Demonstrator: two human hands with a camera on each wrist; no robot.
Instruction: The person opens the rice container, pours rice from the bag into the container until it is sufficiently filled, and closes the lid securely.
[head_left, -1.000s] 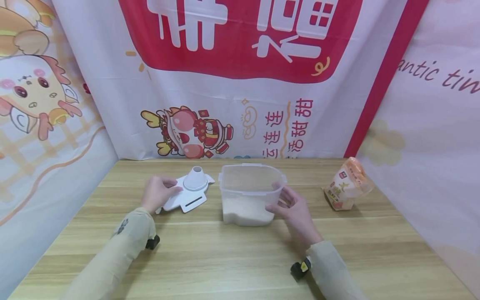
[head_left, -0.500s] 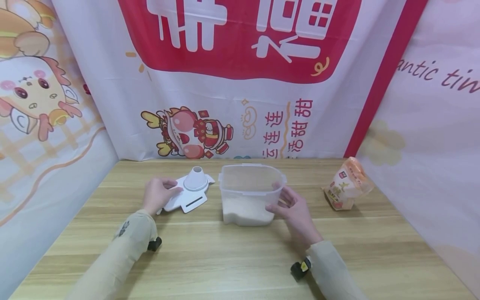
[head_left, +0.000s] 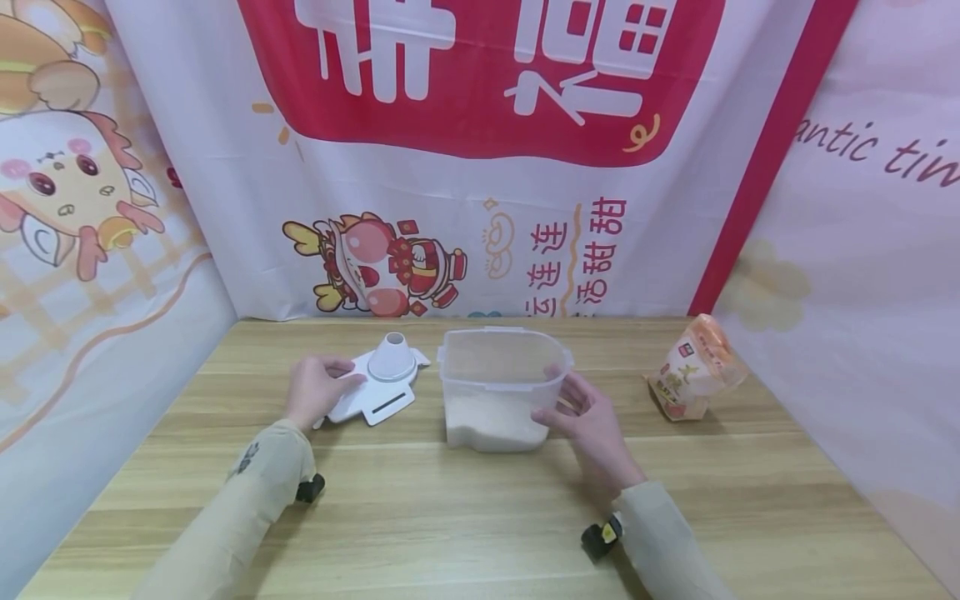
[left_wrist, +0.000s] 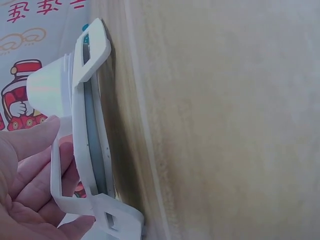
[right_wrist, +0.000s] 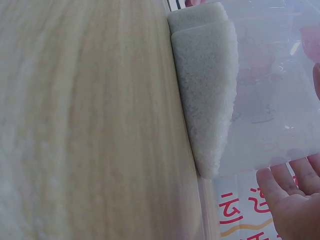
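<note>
Lid (head_left: 378, 393) looks light, stiff, my curled left hand (head_left: 315, 392) pinching its edge; rice (head_left: 495, 423) likely weights the tub (head_left: 498, 386) my loosely curved right hand (head_left: 591, 423) grips, best held low

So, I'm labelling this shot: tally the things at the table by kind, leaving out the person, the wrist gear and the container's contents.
White lid with its cone: 1
Clear container: 1
Printed bag: 1
Total: 3

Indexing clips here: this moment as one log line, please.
left hand: holds white lid | right hand: holds clear container | white grain: inside container
</note>
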